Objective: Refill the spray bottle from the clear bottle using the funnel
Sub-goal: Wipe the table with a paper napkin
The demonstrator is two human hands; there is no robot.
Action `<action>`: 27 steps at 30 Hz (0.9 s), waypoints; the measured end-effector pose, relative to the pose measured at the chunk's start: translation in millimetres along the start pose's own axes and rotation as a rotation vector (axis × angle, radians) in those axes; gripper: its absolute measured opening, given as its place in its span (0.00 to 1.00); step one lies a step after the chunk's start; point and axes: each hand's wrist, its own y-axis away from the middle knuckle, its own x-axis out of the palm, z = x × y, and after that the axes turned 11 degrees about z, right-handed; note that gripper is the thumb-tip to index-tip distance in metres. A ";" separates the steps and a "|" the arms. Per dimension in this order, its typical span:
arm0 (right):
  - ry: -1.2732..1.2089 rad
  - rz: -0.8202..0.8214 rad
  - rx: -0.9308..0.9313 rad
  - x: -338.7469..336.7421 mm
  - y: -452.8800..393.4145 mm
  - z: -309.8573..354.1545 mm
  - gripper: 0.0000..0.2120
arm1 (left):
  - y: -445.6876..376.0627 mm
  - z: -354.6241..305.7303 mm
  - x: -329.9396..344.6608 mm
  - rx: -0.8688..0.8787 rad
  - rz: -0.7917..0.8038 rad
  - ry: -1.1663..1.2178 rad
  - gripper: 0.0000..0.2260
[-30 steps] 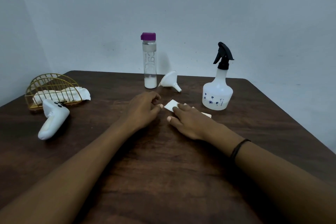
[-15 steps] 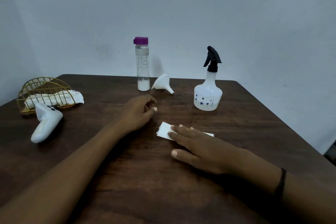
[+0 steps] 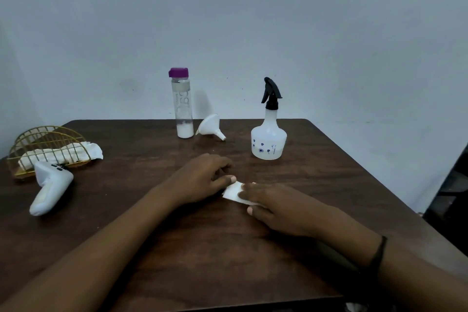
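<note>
A tall clear bottle (image 3: 182, 106) with a purple cap stands at the back of the dark wooden table (image 3: 329, 185). Beside it a white funnel (image 3: 210, 127) lies on its side, spout toward the right. To the right stands a white spray bottle (image 3: 269, 134) with a black trigger head. My right hand (image 3: 276, 204) lies flat, pressing a folded white tissue (image 3: 234, 192) onto the table. My left hand (image 3: 202, 180) rests curled next to it, thumb touching the tissue's left edge. Both hands are in front of the bottles, apart from them.
At the left a gold wire holder (image 3: 43, 149) holds white tissues (image 3: 91, 151). A white handheld controller (image 3: 50, 187) lies in front of it. A pale wall rises behind the table. Something dark stands past the table's right edge.
My right hand slid the tissue toward me across the table. My left hand drew back and now touches the tissue's edge again. The camera view shifted a little.
</note>
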 end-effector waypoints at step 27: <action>-0.662 -0.737 0.321 -7.6 112.9 -95.8 0.04 | -71.5 -130.7 30.6 0.017 -0.077 0.643 0.03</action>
